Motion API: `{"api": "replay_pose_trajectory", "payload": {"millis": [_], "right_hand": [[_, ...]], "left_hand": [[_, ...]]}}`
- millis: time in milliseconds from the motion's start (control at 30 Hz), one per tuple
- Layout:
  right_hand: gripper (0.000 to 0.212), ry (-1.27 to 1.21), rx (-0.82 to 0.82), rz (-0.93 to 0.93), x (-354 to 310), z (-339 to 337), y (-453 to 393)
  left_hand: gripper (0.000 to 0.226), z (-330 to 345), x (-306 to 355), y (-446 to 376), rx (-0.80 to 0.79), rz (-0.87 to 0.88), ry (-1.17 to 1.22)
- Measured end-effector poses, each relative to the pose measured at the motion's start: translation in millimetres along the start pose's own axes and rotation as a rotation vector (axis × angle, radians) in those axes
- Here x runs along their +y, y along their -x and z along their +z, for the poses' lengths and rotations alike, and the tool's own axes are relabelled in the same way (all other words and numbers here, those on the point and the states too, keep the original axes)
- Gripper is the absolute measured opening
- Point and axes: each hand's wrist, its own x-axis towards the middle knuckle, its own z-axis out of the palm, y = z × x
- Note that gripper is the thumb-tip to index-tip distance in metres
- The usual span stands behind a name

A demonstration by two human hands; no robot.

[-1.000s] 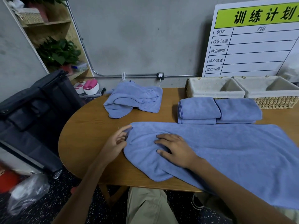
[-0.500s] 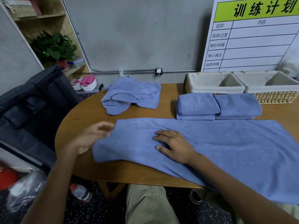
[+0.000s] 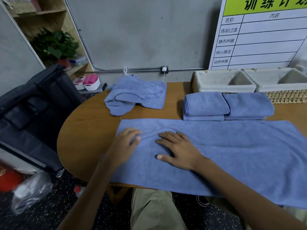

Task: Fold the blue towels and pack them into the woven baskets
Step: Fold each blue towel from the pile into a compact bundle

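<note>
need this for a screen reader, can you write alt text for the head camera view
Two hands, the left hand and right hand, press flat on a spread blue towel on a wooden table. Behind it lie two folded towels, a crumpled towel and two empty woven baskets.

Both arms are bare all the way up, no sleeves, no watch or rings that I can spot; left hand (image 3: pixel 126 143) and right hand (image 3: pixel 178 149) are gloveless; legs are in khaki-beige trousers (image 3: pixel 154 211); fingernails look short and plain.
</note>
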Motion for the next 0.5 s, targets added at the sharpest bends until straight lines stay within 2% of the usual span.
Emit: {"api": "replay_pose_trajectory", "payload": {"millis": [100, 167, 233, 333, 367, 433, 500], "right_hand": [[0.069, -0.004, -0.007, 0.010, 0.6, 0.2, 1.8], [0.068, -0.010, -0.001, 0.000, -1.0, -0.2, 5.8], [0.064, -0.044, 0.016, -0.016, -3.4, -2.4, 6.6], [0.052, -0.127, 0.150, 0.058, -1.3, -10.5, -3.3], [0.050, -0.125, 0.210, 0.123, 3.7, -13.4, -7.4], [0.052, -0.061, 0.242, 0.247, 22.8, -17.6, -10.7], [0.062, -0.006, 0.159, 0.304, 45.8, -20.4, -3.8]], "left_hand": [[0.091, 26.1, 8.9, 15.2, -0.071, -0.030, -0.323], [0.105, 24.8, 5.4, 17.9, -0.131, -0.068, -0.388], [0.107, 13.8, 6.8, 9.8, -0.118, -0.101, -0.375], [0.088, 8.2, 22.3, -15.8, 0.092, -0.096, -0.240], [0.084, 13.4, 27.2, -23.9, 0.112, -0.090, -0.222], [0.089, 29.0, 35.8, -32.4, 0.002, -0.121, -0.229], [0.101, 42.6, 33.0, -33.4, -0.079, -0.148, -0.315]]}}
